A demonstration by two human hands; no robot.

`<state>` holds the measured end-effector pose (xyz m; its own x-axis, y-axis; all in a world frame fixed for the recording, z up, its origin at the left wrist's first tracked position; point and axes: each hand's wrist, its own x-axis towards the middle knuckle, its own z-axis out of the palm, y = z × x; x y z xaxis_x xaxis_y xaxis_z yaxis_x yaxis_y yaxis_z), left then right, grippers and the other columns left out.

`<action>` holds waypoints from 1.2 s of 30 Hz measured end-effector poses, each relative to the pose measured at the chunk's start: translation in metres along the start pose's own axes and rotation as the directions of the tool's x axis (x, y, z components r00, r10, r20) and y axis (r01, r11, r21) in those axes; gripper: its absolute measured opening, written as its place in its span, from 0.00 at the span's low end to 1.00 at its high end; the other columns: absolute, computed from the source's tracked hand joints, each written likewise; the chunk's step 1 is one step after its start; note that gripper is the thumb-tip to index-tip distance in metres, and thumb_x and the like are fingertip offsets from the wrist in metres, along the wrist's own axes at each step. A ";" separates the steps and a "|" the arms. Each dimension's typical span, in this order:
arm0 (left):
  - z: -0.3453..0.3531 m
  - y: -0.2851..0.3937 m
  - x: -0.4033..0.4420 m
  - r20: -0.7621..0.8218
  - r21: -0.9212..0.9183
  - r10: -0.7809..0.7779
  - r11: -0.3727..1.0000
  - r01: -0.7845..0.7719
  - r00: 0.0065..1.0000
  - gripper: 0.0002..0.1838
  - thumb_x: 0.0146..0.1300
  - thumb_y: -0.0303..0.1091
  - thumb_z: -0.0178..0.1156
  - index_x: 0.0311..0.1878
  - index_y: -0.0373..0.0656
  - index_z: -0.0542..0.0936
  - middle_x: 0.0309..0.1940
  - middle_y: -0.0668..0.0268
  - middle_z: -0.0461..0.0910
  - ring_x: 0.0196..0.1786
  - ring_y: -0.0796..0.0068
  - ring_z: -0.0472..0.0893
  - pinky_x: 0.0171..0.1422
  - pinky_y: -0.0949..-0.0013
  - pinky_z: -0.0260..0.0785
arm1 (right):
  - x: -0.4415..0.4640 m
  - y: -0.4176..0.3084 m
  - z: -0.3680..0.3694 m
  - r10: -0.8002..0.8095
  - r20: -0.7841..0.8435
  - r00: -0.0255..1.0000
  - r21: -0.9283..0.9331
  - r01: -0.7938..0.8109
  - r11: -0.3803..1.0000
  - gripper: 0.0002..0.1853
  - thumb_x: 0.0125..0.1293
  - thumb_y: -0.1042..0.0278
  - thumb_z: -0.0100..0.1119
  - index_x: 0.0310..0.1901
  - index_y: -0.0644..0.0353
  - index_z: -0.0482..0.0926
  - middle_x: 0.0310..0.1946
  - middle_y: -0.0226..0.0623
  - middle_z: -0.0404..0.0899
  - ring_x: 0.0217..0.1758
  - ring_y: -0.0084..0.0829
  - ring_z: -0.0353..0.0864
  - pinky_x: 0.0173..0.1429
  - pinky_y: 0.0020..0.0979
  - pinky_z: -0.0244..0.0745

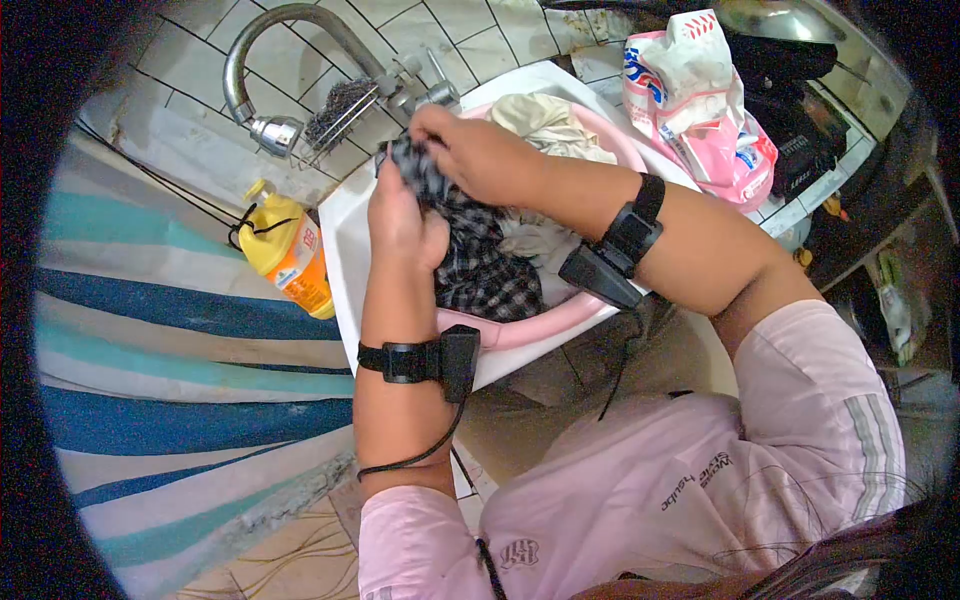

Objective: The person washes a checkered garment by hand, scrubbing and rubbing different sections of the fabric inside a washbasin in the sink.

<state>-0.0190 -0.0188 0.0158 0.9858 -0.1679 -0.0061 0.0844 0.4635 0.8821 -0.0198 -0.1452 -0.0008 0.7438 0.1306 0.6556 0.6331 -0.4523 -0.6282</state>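
Observation:
A black-and-grey checked cloth garment (490, 270) lies bunched in a pink basin (490, 332), its upper end lifted toward the tap. My left hand (400, 215) is closed on the raised part of the cloth at the basin's left side. Close beside it, my right hand (475, 155) grips the same cloth with bent fingers. Some fingertips of both hands are hidden by fabric. White cloth (550, 125) rests in the basin behind and to the right of the checked garment.
The basin sits in a white sink (347, 235) under a curved metal tap (290, 15). A wire rack holds a steel scrubber (340, 108). Left of the sink hangs a yellow-orange bottle (290, 250) near a striped curtain (200, 350). Pink-and-white detergent bags (690, 100) stand at right.

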 end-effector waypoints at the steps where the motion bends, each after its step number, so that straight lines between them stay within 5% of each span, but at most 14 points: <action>1: 0.002 -0.002 0.000 0.084 -0.034 -0.060 0.997 0.064 0.995 0.18 0.71 0.45 0.46 0.49 0.40 0.73 0.43 0.63 0.79 0.48 0.68 0.79 0.55 0.63 0.70 | 0.003 0.005 0.002 0.068 -0.073 0.995 -0.034 -0.070 0.997 0.12 0.61 0.74 0.52 0.47 0.57 0.69 0.37 0.49 0.77 0.43 0.51 0.77 0.44 0.40 0.71; 3: 0.001 -0.008 0.003 0.302 -0.058 -0.104 0.990 0.127 0.948 0.21 0.70 0.46 0.48 0.54 0.39 0.73 0.47 0.62 0.79 0.50 0.68 0.78 0.59 0.63 0.68 | 0.006 0.018 -0.005 0.072 -0.059 0.996 -0.061 -0.075 0.995 0.12 0.61 0.74 0.52 0.47 0.57 0.69 0.37 0.49 0.77 0.43 0.51 0.78 0.44 0.40 0.71; 8: -0.007 -0.012 0.007 0.240 0.015 -0.121 0.993 0.121 0.963 0.19 0.70 0.44 0.48 0.53 0.40 0.73 0.46 0.63 0.79 0.49 0.69 0.79 0.55 0.64 0.71 | 0.000 -0.006 -0.007 0.207 -0.052 0.977 -0.125 -0.212 0.969 0.10 0.63 0.63 0.54 0.42 0.57 0.72 0.33 0.48 0.77 0.39 0.51 0.77 0.41 0.41 0.71; 10: -0.011 -0.006 0.009 0.056 -0.012 -0.189 0.982 0.190 0.980 0.14 0.69 0.41 0.47 0.50 0.43 0.73 0.43 0.62 0.79 0.47 0.69 0.79 0.52 0.64 0.73 | -0.007 -0.019 0.002 0.051 -0.048 0.998 -0.142 -0.057 0.988 0.12 0.64 0.57 0.53 0.40 0.57 0.72 0.30 0.47 0.76 0.36 0.50 0.76 0.39 0.42 0.70; 12: -0.015 -0.009 0.006 0.040 -0.068 -0.218 0.973 0.221 0.975 0.11 0.68 0.37 0.47 0.48 0.44 0.72 0.40 0.61 0.77 0.46 0.70 0.78 0.49 0.64 0.73 | -0.010 -0.023 0.012 -0.341 0.037 0.939 -0.233 0.339 0.911 0.15 0.65 0.54 0.51 0.38 0.59 0.73 0.28 0.47 0.75 0.35 0.49 0.76 0.39 0.43 0.70; 14: -0.013 -0.019 0.009 0.058 0.186 0.056 0.980 -0.066 0.997 0.13 0.69 0.37 0.46 0.51 0.41 0.71 0.43 0.60 0.77 0.46 0.71 0.77 0.48 0.66 0.71 | -0.005 -0.021 0.006 -0.178 0.056 0.982 -0.173 0.185 0.967 0.16 0.66 0.54 0.50 0.38 0.60 0.74 0.30 0.49 0.76 0.36 0.51 0.76 0.40 0.44 0.70; 15: -0.015 -0.016 0.009 0.082 0.473 0.137 0.867 -0.160 0.987 0.24 0.68 0.46 0.47 0.59 0.40 0.67 0.52 0.57 0.75 0.51 0.62 0.78 0.52 0.60 0.72 | 0.000 -0.011 0.004 -0.048 -0.049 0.998 -0.164 0.039 0.986 0.16 0.67 0.54 0.49 0.38 0.60 0.75 0.30 0.50 0.76 0.36 0.51 0.76 0.40 0.44 0.70; 16: -0.008 -0.014 0.004 0.085 0.469 0.135 0.869 -0.159 0.987 0.24 0.68 0.46 0.47 0.59 0.40 0.67 0.52 0.57 0.75 0.51 0.62 0.78 0.52 0.60 0.72 | 0.006 0.001 0.001 0.086 -0.154 0.984 -0.142 -0.108 0.984 0.17 0.68 0.54 0.48 0.38 0.61 0.76 0.31 0.51 0.77 0.36 0.52 0.76 0.40 0.45 0.70; 18: 0.005 -0.010 -0.004 0.212 0.372 0.143 0.903 -0.215 0.967 0.26 0.68 0.48 0.48 0.61 0.39 0.66 0.51 0.57 0.75 0.50 0.62 0.78 0.52 0.60 0.72 | 0.007 0.016 -0.001 0.082 -0.163 0.983 -0.172 -0.111 0.979 0.16 0.69 0.55 0.46 0.40 0.61 0.76 0.32 0.53 0.78 0.36 0.53 0.76 0.41 0.46 0.70; 21: -0.002 -0.015 0.005 0.192 0.377 0.106 0.910 -0.173 0.976 0.27 0.68 0.50 0.49 0.60 0.38 0.67 0.51 0.57 0.75 0.52 0.61 0.78 0.53 0.59 0.72 | 0.003 0.014 -0.003 0.122 -0.113 0.986 -0.192 -0.142 0.971 0.15 0.69 0.57 0.45 0.42 0.61 0.76 0.34 0.52 0.76 0.38 0.54 0.75 0.42 0.45 0.70; 25: -0.013 -0.014 0.012 0.073 0.037 -0.098 0.995 0.095 0.993 0.24 0.68 0.50 0.48 0.57 0.40 0.70 0.51 0.56 0.76 0.52 0.61 0.78 0.54 0.59 0.72 | -0.014 -0.028 0.009 -0.099 -0.024 0.995 -0.251 0.090 0.964 0.14 0.67 0.58 0.47 0.43 0.61 0.74 0.37 0.50 0.72 0.41 0.53 0.74 0.43 0.44 0.71; 28: 0.004 -0.002 -0.010 -0.078 0.032 -0.210 0.977 0.213 0.975 0.24 0.73 0.47 0.40 0.58 0.36 0.68 0.51 0.56 0.75 0.53 0.65 0.76 0.56 0.61 0.70 | -0.014 -0.031 0.015 -0.251 0.078 0.965 -0.215 0.262 0.941 0.13 0.65 0.58 0.50 0.38 0.60 0.73 0.36 0.50 0.73 0.40 0.53 0.74 0.43 0.45 0.71; 33: 0.003 -0.012 -0.001 0.076 0.160 0.019 0.987 -0.031 0.997 0.22 0.68 0.48 0.49 0.54 0.38 0.72 0.49 0.58 0.78 0.51 0.64 0.78 0.53 0.61 0.72 | 0.007 -0.001 0.002 0.115 -0.134 0.984 -0.129 -0.133 0.983 0.12 0.65 0.58 0.50 0.36 0.58 0.74 0.32 0.49 0.76 0.36 0.52 0.76 0.40 0.46 0.71; 36: 0.006 -0.012 -0.006 0.059 0.203 0.047 0.977 -0.058 0.997 0.23 0.70 0.48 0.45 0.55 0.36 0.71 0.49 0.57 0.77 0.52 0.64 0.77 0.55 0.60 0.70 | 0.001 -0.007 0.003 0.129 -0.124 0.984 -0.188 -0.151 0.971 0.11 0.65 0.59 0.48 0.36 0.58 0.74 0.33 0.48 0.76 0.35 0.52 0.75 0.40 0.46 0.71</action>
<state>-0.0264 -0.0284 0.0084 0.9783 -0.1974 0.0633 -0.0042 0.2862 0.9581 -0.0228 -0.1393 0.0023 0.7870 -0.0393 0.6157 0.4618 -0.6242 -0.6302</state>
